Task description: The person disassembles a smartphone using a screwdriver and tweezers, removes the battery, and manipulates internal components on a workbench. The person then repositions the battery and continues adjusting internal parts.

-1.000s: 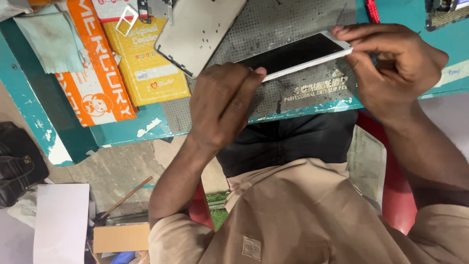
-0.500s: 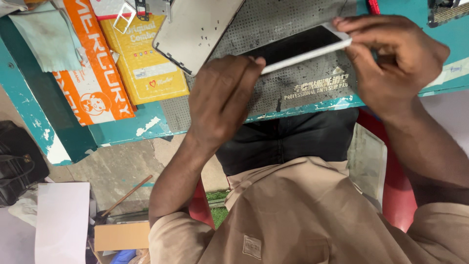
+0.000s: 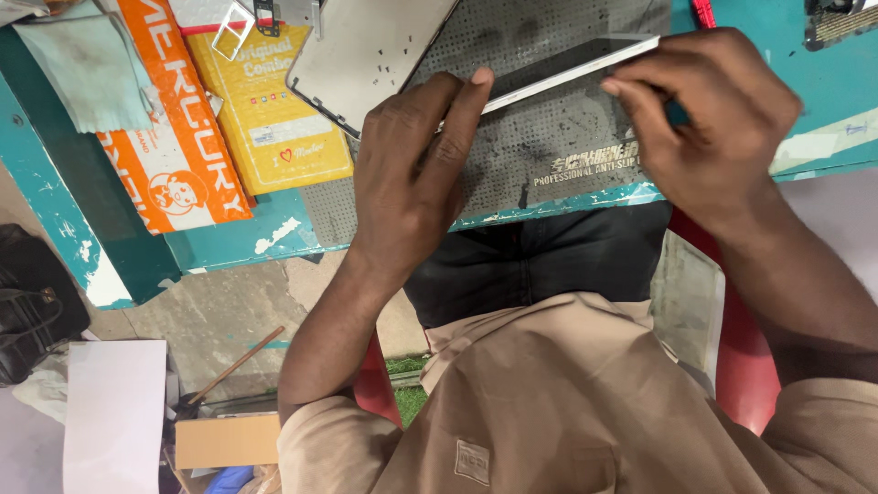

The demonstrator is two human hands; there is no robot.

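A white-framed phone screen [image 3: 572,66] with dark glass is held tilted above a grey perforated mat [image 3: 549,151]. My left hand [image 3: 412,174] reaches up from below; its fingertips press the screen's left end. My right hand [image 3: 722,123] grips the screen's right end, fingers curled over the edge. A grey metal phone back plate [image 3: 366,50] lies on the mat's far left corner, just left of my left hand's fingers.
The teal table [image 3: 274,233] also carries a yellow package [image 3: 274,119], an orange package [image 3: 174,155] and a pale green cloth [image 3: 82,73]. I sit on a red chair [image 3: 745,366]. On the floor lie a cardboard box [image 3: 224,441], white paper [image 3: 114,412] and a black bag [image 3: 32,311].
Both hands have carried the screen a little farther from me, and it now sits more edge-on. My left fingers have stretched up to its left end.
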